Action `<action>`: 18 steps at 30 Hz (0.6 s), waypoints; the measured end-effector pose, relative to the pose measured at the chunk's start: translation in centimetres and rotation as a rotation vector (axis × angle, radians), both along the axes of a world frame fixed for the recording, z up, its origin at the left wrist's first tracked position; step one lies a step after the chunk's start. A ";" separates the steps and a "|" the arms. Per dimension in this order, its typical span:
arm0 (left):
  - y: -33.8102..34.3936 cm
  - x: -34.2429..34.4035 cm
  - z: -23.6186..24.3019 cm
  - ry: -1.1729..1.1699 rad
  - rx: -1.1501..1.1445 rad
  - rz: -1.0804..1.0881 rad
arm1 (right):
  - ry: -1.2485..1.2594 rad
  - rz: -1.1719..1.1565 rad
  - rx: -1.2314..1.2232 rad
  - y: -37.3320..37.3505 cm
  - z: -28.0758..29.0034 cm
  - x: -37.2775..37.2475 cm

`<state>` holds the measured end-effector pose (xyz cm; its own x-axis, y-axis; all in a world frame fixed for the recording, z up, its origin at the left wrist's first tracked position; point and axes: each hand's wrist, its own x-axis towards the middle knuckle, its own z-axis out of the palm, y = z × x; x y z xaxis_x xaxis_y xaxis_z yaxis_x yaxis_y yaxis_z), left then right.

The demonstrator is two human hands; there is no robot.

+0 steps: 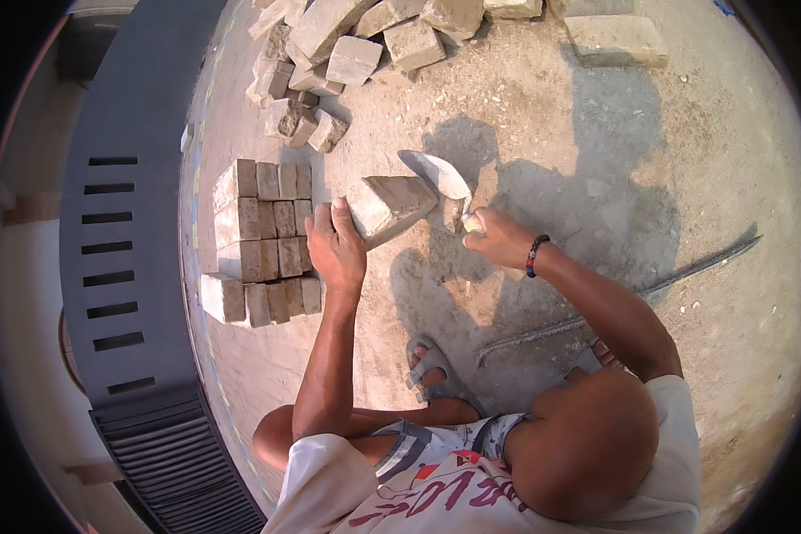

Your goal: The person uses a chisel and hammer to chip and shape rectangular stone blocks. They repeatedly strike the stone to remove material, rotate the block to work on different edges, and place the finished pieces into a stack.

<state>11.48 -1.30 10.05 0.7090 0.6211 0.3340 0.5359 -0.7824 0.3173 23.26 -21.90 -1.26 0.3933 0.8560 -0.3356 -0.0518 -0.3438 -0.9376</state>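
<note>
My left hand grips the left end of a pale, dusty brick, its thumb against the near side and fingers over the edge. The brick is tilted, with one corner toward the far side. In my right hand is the handle of a pointing trowel. Its metal blade lies against or just beside the brick's right far edge; I cannot tell whether they touch. Left of my left hand stands a neat stack of bricks, several rows high or deep, close to my fingers.
A loose heap of bricks and broken pieces lies at the far side. A larger block rests at the far right. A long, thin dark bar crosses the dusty ground near my right forearm. Along the left runs a dark slotted metal gate.
</note>
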 end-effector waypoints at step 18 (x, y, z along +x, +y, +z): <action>-0.9 -0.5 2.4 0.184 -0.184 -0.221 | -0.105 -0.057 0.108 -0.1 0.2 -2.1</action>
